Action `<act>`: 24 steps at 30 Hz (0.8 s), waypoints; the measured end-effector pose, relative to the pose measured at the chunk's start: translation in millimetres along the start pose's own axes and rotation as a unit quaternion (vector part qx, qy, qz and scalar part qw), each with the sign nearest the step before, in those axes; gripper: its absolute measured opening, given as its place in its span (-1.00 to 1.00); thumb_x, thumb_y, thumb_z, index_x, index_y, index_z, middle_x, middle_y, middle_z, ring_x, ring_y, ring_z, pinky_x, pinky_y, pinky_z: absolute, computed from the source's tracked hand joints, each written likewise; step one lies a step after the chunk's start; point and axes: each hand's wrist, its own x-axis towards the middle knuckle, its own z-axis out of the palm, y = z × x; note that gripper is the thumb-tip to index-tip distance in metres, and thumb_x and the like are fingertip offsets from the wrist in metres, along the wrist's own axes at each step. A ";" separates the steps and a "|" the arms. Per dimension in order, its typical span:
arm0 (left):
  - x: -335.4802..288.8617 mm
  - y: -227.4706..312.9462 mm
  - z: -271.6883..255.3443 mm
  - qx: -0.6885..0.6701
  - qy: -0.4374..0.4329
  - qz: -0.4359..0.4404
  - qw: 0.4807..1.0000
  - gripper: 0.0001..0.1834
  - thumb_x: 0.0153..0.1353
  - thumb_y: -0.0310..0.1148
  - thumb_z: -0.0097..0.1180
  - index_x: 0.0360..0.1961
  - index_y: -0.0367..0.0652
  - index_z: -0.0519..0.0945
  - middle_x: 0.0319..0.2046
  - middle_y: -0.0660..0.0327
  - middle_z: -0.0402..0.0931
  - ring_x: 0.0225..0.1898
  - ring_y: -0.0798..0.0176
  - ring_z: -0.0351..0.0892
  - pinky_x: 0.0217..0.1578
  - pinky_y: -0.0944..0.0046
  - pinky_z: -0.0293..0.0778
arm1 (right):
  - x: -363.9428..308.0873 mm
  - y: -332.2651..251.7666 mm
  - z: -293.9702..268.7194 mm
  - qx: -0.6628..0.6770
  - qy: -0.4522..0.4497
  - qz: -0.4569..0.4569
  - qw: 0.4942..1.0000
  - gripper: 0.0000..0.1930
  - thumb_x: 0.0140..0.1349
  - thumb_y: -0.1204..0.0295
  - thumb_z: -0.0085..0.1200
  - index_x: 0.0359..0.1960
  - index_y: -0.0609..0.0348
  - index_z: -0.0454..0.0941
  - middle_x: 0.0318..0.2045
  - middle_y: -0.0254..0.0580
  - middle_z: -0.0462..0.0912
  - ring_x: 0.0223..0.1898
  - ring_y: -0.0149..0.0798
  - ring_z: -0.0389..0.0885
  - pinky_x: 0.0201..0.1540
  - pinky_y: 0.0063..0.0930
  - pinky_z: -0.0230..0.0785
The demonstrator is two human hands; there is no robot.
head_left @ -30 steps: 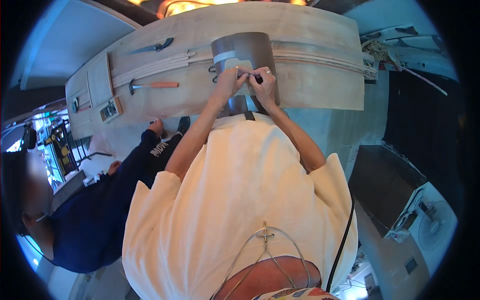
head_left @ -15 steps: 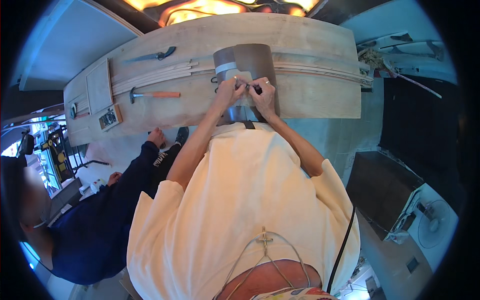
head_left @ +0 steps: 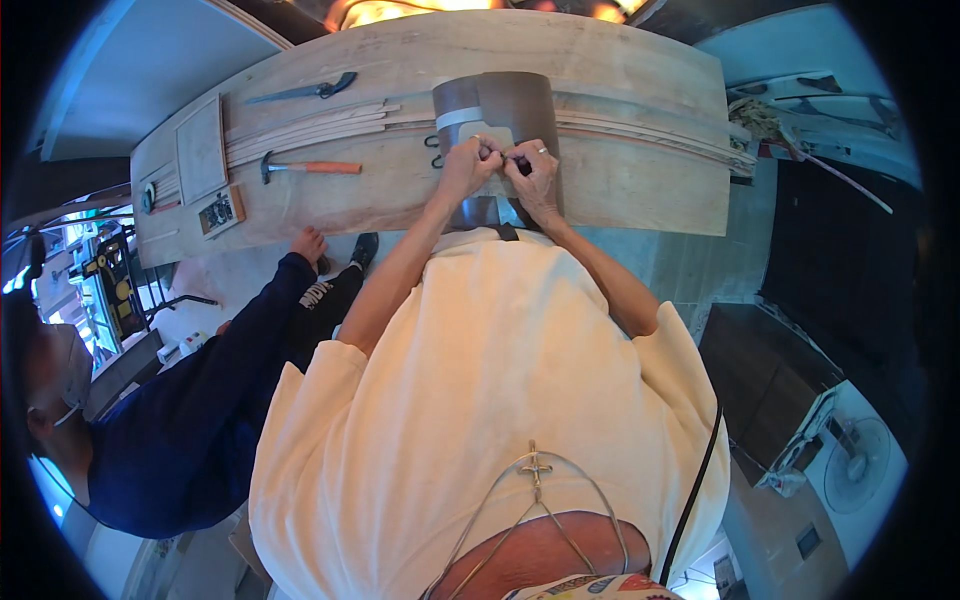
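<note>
On the wooden workbench (head_left: 620, 205) lies a brown, curved, sheet-like piece (head_left: 515, 95) with a pale grey-blue band across its left part. My left hand (head_left: 470, 167) and my right hand (head_left: 533, 178) meet over it, fingertips close together. Both are closed in a pinch. Whatever sits between the fingers is too small and too hidden to name. A small beige rounded piece (head_left: 488, 131) shows just beyond my fingertips, on the brown sheet. Beside my left hand, two small black loops (head_left: 433, 150) stick out at the sheet's left edge.
Left on the bench are a hammer (head_left: 312, 168) with an orange handle, a handsaw (head_left: 305, 90), thin wood strips (head_left: 300, 135), a wooden frame (head_left: 202, 150) and a small box (head_left: 222, 212). Another person (head_left: 190, 450) is close on my left. A fan (head_left: 855, 465) stands at the lower right.
The view has shifted slightly, and bench and hands sit a little higher in it. My hands keep their pinch over the brown sheet. The other person's hand has moved nearer the bench edge.
</note>
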 end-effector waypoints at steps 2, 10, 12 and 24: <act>1.6 -3.2 -4.0 -0.041 -0.029 -0.005 0.999 -0.82 0.19 -0.38 0.19 -0.27 -0.29 0.63 -0.54 0.15 0.63 -0.54 0.35 0.58 -0.46 0.31 0.50 | 0.0 1.3 0.2 -0.005 -0.003 -0.004 1.000 -0.92 0.06 0.44 0.21 -0.41 0.08 0.58 -0.42 -0.32 0.55 -0.39 -0.30 0.55 -0.17 -0.32 0.30; 0.2 3.1 -7.0 -0.009 -0.059 -0.005 0.998 -0.85 0.23 -0.43 0.21 -0.21 -0.25 0.64 -0.54 0.27 0.59 -0.56 0.47 0.48 -0.52 0.39 0.45 | 0.7 4.4 -4.0 -0.014 -0.017 -0.018 1.000 -0.91 0.10 0.47 0.21 -0.37 0.14 0.56 -0.41 -0.24 0.56 -0.40 -0.26 0.59 -0.23 -0.34 0.38; 1.5 0.7 -6.4 -0.016 -0.056 -0.010 0.998 -0.85 0.23 -0.43 0.21 -0.21 -0.24 0.64 -0.52 0.27 0.59 -0.55 0.48 0.48 -0.52 0.39 0.45 | -0.5 2.2 -3.7 -0.002 -0.027 0.021 0.999 -0.93 0.09 0.43 0.19 -0.38 0.06 0.58 -0.40 -0.35 0.54 -0.34 -0.30 0.54 -0.08 -0.31 0.22; 5.4 -2.0 -12.5 -0.066 -0.066 -0.055 0.994 -0.88 0.20 -0.41 0.21 -0.28 -0.22 0.65 -0.56 0.28 0.59 -0.57 0.47 0.48 -0.54 0.37 0.45 | 2.0 1.7 -6.8 -0.064 -0.051 -0.076 0.994 -0.87 0.10 0.42 0.19 -0.30 0.05 0.57 -0.32 -0.25 0.53 -0.22 -0.16 0.55 -0.04 -0.24 0.21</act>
